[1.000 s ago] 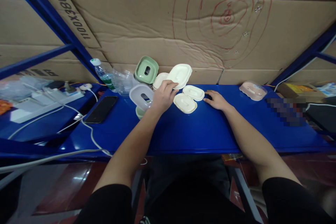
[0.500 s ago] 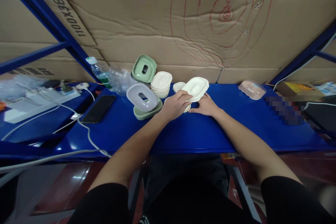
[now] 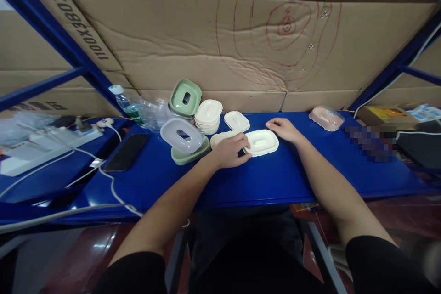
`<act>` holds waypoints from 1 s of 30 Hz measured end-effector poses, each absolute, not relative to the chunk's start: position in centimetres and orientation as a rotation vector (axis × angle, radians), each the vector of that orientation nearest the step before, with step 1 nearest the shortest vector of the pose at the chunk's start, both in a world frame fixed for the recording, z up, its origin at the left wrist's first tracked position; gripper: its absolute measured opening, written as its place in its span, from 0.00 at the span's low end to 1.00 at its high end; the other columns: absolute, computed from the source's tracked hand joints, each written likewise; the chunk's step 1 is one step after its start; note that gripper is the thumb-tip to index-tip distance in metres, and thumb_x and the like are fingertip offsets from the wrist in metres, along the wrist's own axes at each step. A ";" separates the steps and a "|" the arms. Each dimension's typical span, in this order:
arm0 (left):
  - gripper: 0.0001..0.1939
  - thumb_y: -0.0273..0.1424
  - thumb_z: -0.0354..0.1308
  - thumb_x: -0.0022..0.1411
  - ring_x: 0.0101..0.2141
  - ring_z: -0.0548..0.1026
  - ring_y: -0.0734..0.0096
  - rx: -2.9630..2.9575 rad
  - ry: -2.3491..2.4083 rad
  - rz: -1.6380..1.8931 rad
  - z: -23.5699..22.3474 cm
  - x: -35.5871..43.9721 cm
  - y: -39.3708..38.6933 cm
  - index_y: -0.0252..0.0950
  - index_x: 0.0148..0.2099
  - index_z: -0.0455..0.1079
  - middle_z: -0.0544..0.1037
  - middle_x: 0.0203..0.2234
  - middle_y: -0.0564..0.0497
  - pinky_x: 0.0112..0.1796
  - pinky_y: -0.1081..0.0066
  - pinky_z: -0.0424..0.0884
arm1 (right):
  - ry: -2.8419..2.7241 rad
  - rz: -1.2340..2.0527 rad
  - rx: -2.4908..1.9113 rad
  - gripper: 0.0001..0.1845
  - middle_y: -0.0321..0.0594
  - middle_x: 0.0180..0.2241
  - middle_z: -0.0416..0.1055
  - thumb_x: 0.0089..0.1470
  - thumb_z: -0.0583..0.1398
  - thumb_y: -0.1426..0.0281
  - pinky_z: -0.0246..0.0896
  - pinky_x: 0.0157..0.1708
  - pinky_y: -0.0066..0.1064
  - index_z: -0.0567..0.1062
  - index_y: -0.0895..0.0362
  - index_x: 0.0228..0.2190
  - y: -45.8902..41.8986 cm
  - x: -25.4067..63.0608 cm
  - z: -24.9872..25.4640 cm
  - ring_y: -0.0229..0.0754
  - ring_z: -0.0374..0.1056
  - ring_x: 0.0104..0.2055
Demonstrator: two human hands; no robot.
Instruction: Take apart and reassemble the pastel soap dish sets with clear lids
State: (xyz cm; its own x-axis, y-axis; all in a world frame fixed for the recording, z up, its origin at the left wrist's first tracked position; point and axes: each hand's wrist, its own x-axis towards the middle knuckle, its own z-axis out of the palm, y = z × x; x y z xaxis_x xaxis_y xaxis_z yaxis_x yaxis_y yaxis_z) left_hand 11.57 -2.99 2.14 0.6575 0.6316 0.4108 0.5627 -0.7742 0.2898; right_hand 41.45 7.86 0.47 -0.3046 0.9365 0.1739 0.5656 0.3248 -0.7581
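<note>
My left hand [image 3: 229, 151] grips the left edge of a cream oval lid [image 3: 261, 142] that lies flat on the blue shelf [image 3: 262, 177]. My right hand [image 3: 283, 129] rests just behind and to the right of that lid, fingers stretched out and holding nothing. Another cream lid [image 3: 221, 137] peeks out from behind my left hand, and a third cream lid [image 3: 236, 120] lies further back. A stack of cream lids [image 3: 208, 115] stands to the left of it.
A white-grey oval ring piece [image 3: 181, 134] rests on a green tray [image 3: 189, 155]; a green piece [image 3: 185, 97] leans behind. A water bottle [image 3: 125, 101], black phone [image 3: 125, 152], cables and power strip [image 3: 51, 140] are at left. A pink dish [image 3: 325, 117] sits right. Cardboard backs the shelf.
My left hand took a cream lid from the back pile, carried it forward and right, and set it flat on the shelf. My right hand met it, then drew back behind it.
</note>
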 end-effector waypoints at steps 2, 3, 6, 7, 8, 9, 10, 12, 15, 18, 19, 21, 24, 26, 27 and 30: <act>0.11 0.40 0.64 0.67 0.46 0.80 0.61 2.737 1.015 0.679 1.8 11.8 -3.0 0.38 0.44 0.75 0.79 0.45 0.46 0.47 0.63 0.76 | -2.158 0.838 -1.264 0.23 0.43 0.38 0.84 0.58 0.64 0.48 0.70 0.37 0.35 0.84 0.55 0.41 6.9 40.5 0.7 0.47 0.77 0.38; 0.13 0.42 0.65 0.66 0.46 0.80 0.60 2.739 1.026 0.644 1.6 12.0 -3.0 0.39 0.43 0.75 0.79 0.45 0.46 0.47 0.63 0.75 | -2.249 0.827 -1.258 0.23 0.42 0.37 0.84 0.57 0.65 0.49 0.68 0.36 0.35 0.84 0.55 0.40 6.4 40.0 0.9 0.46 0.77 0.37; 0.18 0.49 0.67 0.64 0.45 0.80 0.60 2.734 1.059 0.556 1.3 12.1 -3.0 0.39 0.43 0.76 0.81 0.44 0.47 0.44 0.64 0.74 | -2.423 0.712 -1.268 0.21 0.41 0.35 0.83 0.57 0.66 0.50 0.64 0.34 0.33 0.84 0.54 0.39 5.4 39.1 1.1 0.45 0.76 0.36; 0.19 0.50 0.67 0.64 0.45 0.80 0.60 2.734 1.072 0.537 1.3 12.1 -2.9 0.39 0.44 0.76 0.81 0.44 0.48 0.44 0.65 0.74 | -2.446 0.682 -1.268 0.20 0.40 0.34 0.83 0.57 0.67 0.51 0.63 0.33 0.33 0.84 0.54 0.39 5.2 39.0 1.2 0.45 0.76 0.35; 0.19 0.50 0.67 0.64 0.46 0.81 0.61 2.742 1.087 0.526 1.4 11.9 -2.9 0.39 0.44 0.77 0.82 0.45 0.48 0.44 0.65 0.74 | -2.462 0.667 -1.265 0.20 0.40 0.34 0.83 0.57 0.67 0.51 0.62 0.33 0.33 0.83 0.54 0.39 5.1 38.9 1.2 0.44 0.76 0.34; 0.18 0.49 0.66 0.66 0.46 0.81 0.61 2.757 1.112 0.525 1.6 11.7 -2.8 0.39 0.45 0.77 0.82 0.46 0.48 0.43 0.65 0.74 | -2.473 0.663 -1.262 0.19 0.40 0.34 0.82 0.57 0.67 0.52 0.61 0.32 0.32 0.83 0.54 0.39 5.1 38.9 1.2 0.44 0.76 0.34; 0.17 0.47 0.65 0.67 0.46 0.81 0.62 2.776 1.151 0.540 2.0 11.3 -2.7 0.39 0.46 0.78 0.82 0.47 0.48 0.43 0.66 0.74 | -2.479 0.662 -1.261 0.18 0.39 0.33 0.82 0.57 0.66 0.52 0.61 0.32 0.32 0.83 0.54 0.39 5.1 38.9 1.2 0.44 0.75 0.33; 0.15 0.45 0.63 0.70 0.45 0.81 0.62 2.809 1.272 0.627 2.9 10.1 -2.5 0.39 0.48 0.78 0.82 0.48 0.48 0.41 0.66 0.74 | -2.480 0.664 -1.270 0.18 0.39 0.33 0.82 0.58 0.66 0.53 0.60 0.31 0.32 0.82 0.54 0.38 5.2 38.9 1.2 0.44 0.75 0.33; 0.13 0.43 0.62 0.71 0.45 0.81 0.61 2.750 1.556 0.953 4.9 7.6 -2.3 0.40 0.48 0.78 0.82 0.47 0.46 0.40 0.65 0.74 | -2.483 0.643 -1.288 0.17 0.39 0.34 0.82 0.58 0.67 0.52 0.60 0.32 0.32 0.82 0.53 0.38 5.2 38.9 1.0 0.44 0.76 0.34; 0.12 0.42 0.62 0.70 0.48 0.79 0.56 2.474 1.868 1.454 7.3 4.6 -2.7 0.40 0.46 0.76 0.81 0.45 0.44 0.45 0.61 0.75 | -2.492 0.617 -1.298 0.18 0.39 0.35 0.82 0.58 0.67 0.52 0.61 0.32 0.33 0.82 0.53 0.39 5.2 38.9 0.9 0.45 0.76 0.35; 0.11 0.42 0.62 0.69 0.49 0.79 0.54 2.350 1.958 1.575 8.1 3.6 -3.0 0.41 0.46 0.76 0.81 0.44 0.44 0.47 0.58 0.75 | -2.492 0.604 -1.308 0.19 0.39 0.35 0.82 0.58 0.67 0.51 0.61 0.32 0.33 0.82 0.53 0.40 5.1 38.8 0.9 0.45 0.77 0.35; 0.15 0.45 0.66 0.66 0.52 0.77 0.48 2.095 2.145 1.679 9.3 1.5 -3.8 0.40 0.46 0.74 0.79 0.45 0.42 0.52 0.51 0.74 | -2.494 0.567 -1.332 0.21 0.40 0.36 0.83 0.58 0.66 0.50 0.61 0.33 0.34 0.82 0.53 0.44 5.1 38.8 0.9 0.47 0.77 0.37; 0.29 0.52 0.75 0.51 0.53 0.76 0.39 1.724 2.471 1.575 9.9 -1.8 -4.4 0.39 0.46 0.73 0.78 0.48 0.38 0.53 0.42 0.73 | -2.506 0.524 -1.353 0.24 0.42 0.38 0.83 0.59 0.66 0.50 0.62 0.34 0.35 0.82 0.53 0.47 4.9 38.6 1.1 0.48 0.77 0.39; 0.40 0.57 0.79 0.38 0.49 0.78 0.35 1.614 2.563 1.421 9.5 -3.8 -4.3 0.38 0.45 0.72 0.80 0.44 0.39 0.50 0.39 0.73 | -2.513 0.528 -1.351 0.24 0.42 0.39 0.83 0.59 0.65 0.49 0.62 0.34 0.35 0.82 0.53 0.48 4.8 38.6 1.3 0.48 0.78 0.39; 0.43 0.59 0.79 0.33 0.46 0.79 0.36 1.601 2.549 1.322 9.2 -4.6 -4.0 0.39 0.45 0.71 0.81 0.40 0.41 0.47 0.41 0.74 | -2.516 0.530 -1.353 0.24 0.42 0.39 0.83 0.59 0.65 0.49 0.62 0.34 0.35 0.82 0.53 0.48 4.8 38.5 1.4 0.48 0.78 0.39; 0.47 0.59 0.80 0.28 0.39 0.80 0.40 1.576 2.510 1.056 8.3 -6.0 -3.0 0.40 0.46 0.70 0.80 0.30 0.46 0.41 0.48 0.74 | -2.524 0.526 -1.372 0.25 0.43 0.40 0.83 0.58 0.66 0.49 0.62 0.34 0.35 0.82 0.54 0.48 4.7 38.5 1.6 0.49 0.78 0.40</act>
